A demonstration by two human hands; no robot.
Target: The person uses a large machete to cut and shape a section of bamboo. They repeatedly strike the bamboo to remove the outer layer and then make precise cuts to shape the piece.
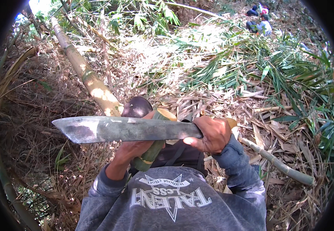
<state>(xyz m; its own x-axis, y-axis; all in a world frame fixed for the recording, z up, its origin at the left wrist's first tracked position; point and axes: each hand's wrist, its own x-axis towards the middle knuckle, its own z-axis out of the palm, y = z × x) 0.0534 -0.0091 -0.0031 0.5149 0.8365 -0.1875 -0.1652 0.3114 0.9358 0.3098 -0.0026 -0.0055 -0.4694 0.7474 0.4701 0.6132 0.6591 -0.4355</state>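
My right hand [215, 133] is closed around the handle of a machete [132, 129]. Its long, worn grey blade points left and lies level across the view. Behind the blade, my left hand [134, 149] grips a short green bamboo piece [150, 157], which is held tilted with its pale cut end up. The blade passes in front of this bamboo and hides part of it and of my left fingers. Whether the edge touches the bamboo I cannot tell.
A thick bamboo pole [82, 69] slants down from the upper left toward my knee [137, 107]. A thinner bamboo pole [278, 162] lies at the right. Cut green leaves [278, 61] and dry litter cover the slope. Another person [262, 27] sits at the far upper right.
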